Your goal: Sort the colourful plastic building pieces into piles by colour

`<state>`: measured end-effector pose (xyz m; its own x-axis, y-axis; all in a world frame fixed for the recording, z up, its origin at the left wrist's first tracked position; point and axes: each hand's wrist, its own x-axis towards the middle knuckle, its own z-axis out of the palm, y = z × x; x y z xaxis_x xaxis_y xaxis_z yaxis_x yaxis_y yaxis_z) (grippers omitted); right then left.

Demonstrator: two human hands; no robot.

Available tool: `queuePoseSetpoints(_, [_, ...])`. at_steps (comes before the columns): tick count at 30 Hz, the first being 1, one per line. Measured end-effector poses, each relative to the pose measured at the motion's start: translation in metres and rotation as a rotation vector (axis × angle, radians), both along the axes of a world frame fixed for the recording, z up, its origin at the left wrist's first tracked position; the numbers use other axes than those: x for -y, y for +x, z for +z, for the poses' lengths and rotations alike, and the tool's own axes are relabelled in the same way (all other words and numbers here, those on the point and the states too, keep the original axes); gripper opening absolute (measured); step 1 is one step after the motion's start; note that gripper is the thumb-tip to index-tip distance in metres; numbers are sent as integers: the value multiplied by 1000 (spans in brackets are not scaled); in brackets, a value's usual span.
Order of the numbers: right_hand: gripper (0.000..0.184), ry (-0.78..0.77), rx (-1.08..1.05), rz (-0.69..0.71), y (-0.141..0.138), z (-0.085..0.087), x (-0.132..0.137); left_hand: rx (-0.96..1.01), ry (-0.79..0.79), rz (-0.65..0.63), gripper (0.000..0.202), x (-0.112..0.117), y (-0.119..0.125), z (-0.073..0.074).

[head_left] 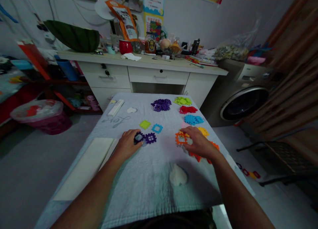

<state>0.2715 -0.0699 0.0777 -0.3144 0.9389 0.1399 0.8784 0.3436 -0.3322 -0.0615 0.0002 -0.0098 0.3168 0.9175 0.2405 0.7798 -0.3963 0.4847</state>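
My left hand (129,143) rests on the cloth-covered table (149,182) with its fingers curled on a dark blue square piece (138,138), which touches a purple square piece (150,138). My right hand (198,143) lies over a heap of orange pieces (214,145), its fingertips on an orange square piece (181,138). Just beyond the left hand lie a lime piece (144,124) and a light blue piece (157,128). Farther back sit heaps of purple (161,105), lime (183,101), red (188,109), blue (194,120) and yellow pieces (203,131).
A white flat box (116,107) and a white scrap (131,110) lie at the table's far left. A white lump (178,176) sits near me. Beyond stand a cluttered desk (149,68), a washing machine (242,96), a pink bin (42,116) and a chair (285,156).
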Motion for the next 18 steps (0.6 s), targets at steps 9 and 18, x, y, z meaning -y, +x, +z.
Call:
queuePoseSetpoints(9, [43,-64,55,-230,108,-5,58,-38,-12,5,48,-2,-1,0])
queuePoseSetpoints(18, [42,-32,72,-258,116,-16,69,-49,-15,-2,49,-4,-2,0])
